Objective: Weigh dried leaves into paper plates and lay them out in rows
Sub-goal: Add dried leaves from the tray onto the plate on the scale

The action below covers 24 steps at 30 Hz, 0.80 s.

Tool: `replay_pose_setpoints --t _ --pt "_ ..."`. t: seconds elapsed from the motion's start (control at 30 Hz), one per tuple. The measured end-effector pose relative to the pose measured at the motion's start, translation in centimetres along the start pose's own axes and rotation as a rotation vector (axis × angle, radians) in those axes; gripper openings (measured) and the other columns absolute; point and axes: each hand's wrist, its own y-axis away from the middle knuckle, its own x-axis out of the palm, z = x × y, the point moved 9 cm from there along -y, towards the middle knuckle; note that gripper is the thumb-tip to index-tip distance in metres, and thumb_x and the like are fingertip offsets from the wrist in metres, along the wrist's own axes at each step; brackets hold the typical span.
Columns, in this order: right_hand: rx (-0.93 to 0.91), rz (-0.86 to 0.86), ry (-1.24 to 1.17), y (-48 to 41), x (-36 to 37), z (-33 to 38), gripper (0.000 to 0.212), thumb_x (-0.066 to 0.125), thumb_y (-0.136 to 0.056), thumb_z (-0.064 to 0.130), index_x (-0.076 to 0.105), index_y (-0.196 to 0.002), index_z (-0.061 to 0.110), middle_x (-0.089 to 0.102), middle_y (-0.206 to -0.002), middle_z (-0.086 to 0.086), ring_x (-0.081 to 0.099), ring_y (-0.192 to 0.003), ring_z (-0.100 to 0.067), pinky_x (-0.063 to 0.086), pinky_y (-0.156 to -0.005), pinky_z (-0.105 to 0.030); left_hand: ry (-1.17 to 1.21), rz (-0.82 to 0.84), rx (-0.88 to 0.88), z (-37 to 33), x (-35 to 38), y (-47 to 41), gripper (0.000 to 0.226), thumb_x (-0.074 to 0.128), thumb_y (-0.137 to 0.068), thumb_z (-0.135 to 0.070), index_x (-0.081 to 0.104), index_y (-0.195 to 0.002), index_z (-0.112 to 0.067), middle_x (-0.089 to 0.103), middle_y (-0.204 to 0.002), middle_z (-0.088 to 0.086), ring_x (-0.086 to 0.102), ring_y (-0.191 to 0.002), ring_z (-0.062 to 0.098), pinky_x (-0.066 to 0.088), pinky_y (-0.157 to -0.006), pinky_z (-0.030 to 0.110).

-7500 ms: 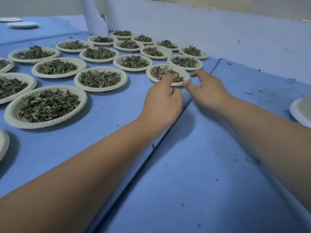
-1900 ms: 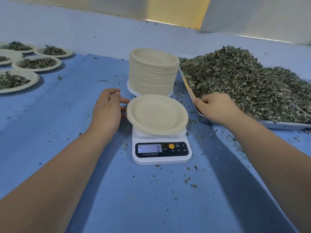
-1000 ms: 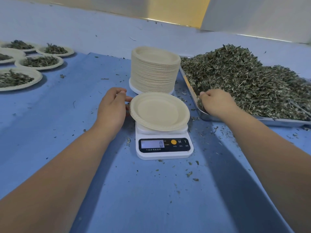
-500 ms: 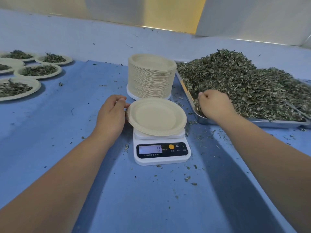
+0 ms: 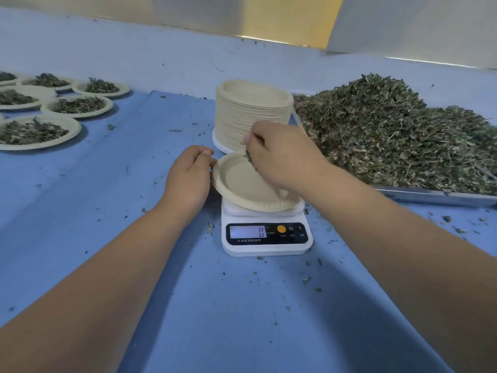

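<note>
Leaves: small bunch of crumbly dried green leaves [image 5: 249,158], pinched in the curled fingers of the right hand [image 5: 279,157]; featherweight and brittle, likely to shed bits, so a loose cupped pinch suits.
Plate: pale round paper plate [image 5: 239,183], empty, directly under that hand on the white digital kitchen scale [image 5: 266,239], which reads zero; light and bendy, best taken by the rim.
Left hand: left hand [image 5: 188,176], fingers curled, pinches the plate's left rim.
Supply: heaped leaf pile on a steel tray [image 5: 390,135], just right of the right hand.

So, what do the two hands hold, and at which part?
The left hand holds the paper plate at its left rim; the right hand grips dried leaves in curled fingers.
</note>
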Motion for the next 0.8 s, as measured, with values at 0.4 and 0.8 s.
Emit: replay_pose_setpoints --t 0.4,0.8 --pt "0.054 0.104 -0.222 1.4 0.1 -3.5 0.021 0.049 -0.103 0.033 0.069 -0.104 0.028 0.061 -0.072 0.010 0.053 -0.056 0.002 0.038 -0.049 -0.011 -0.018 0.016 0.025 -0.8 0.2 0.4 0.027 0.043 -0.092 -0.037 0.069 -0.086 -0.036 0.072 -0.094 -0.015 0.066 -0.095 0.017 0.053 -0.097 0.049" --pt "0.299 -0.108 0.207 6.3 -0.4 -13.7 0.039 0.034 -0.106 0.048 0.058 -0.114 0.018 0.045 -0.063 0.007 0.049 -0.062 -0.030 0.042 -0.059 -0.037 -0.029 0.055 0.075 -1.2 0.6 0.4 0.029 0.047 -0.101 -0.028 0.075 -0.092 -0.033 0.074 -0.089 -0.024 0.066 -0.090 -0.004 0.054 -0.091 0.031"
